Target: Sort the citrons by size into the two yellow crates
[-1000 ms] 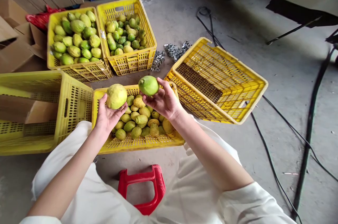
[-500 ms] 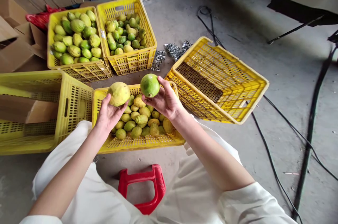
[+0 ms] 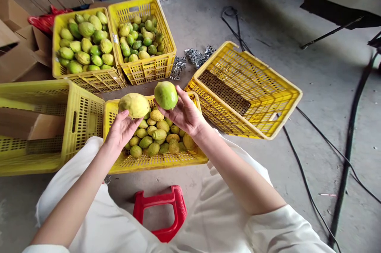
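My left hand (image 3: 121, 130) grips a pale yellow lemon (image 3: 133, 105) with a few dark specks. Beside it, my right hand (image 3: 188, 114) holds a green lemon (image 3: 166, 95) between thumb and fingers. The two fruits are close together but apart. Both are held up over the near yellow crate (image 3: 157, 162), where many smaller yellow-green lemons (image 3: 160, 134) lie. My hands and forearms cover parts of this crate's rim.
Two yellow crates, left (image 3: 89, 80) and right (image 3: 145, 73), hold more lemons behind. A yellow crate with cardboard (image 3: 86, 122) stands left; another (image 3: 268, 98) tilts at right. A red stool (image 3: 175, 213) is below. Black cables (image 3: 347, 173) cross the floor.
Both lemons have been turned in my fingers and now show different sides. The green one has shifted slightly left, nearer to the yellow one.
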`<state>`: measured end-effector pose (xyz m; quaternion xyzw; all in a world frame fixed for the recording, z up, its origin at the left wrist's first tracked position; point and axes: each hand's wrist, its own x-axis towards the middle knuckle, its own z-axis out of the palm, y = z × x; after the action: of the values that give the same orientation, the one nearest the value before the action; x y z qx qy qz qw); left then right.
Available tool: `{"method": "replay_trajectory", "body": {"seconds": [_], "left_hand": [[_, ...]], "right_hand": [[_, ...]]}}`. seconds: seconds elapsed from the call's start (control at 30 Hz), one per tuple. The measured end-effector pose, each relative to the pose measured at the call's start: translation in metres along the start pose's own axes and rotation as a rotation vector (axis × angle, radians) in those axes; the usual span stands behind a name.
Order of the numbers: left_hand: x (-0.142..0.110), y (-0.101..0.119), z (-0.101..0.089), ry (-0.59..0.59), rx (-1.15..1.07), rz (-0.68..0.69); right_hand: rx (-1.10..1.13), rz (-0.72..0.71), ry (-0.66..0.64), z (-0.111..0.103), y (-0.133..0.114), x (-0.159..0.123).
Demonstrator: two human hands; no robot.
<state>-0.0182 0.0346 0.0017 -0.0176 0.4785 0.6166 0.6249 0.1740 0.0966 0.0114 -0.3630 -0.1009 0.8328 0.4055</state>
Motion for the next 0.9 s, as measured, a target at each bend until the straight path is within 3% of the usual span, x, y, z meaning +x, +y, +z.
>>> {"method": "replay_trajectory", "body": {"seconds": [0.2,0.63,0.9], "left_hand": [[-0.0015,0.0002,0.0019,0.029,0.005,-0.005],[-0.0001,0.0027,0.0007,0.054,0.027,0.009],[0.0011,0.0059,0.0043,0.119,0.003,0.006]], "right_hand": [[-0.035,0.057,0.039,0.0043,0.0013,-0.0016],[-0.023,-0.022,0.106,-0.0031,0.0068,0.0062],[-0.020,-0.017,0.021,0.0010,0.0025,-0.0005]]}}
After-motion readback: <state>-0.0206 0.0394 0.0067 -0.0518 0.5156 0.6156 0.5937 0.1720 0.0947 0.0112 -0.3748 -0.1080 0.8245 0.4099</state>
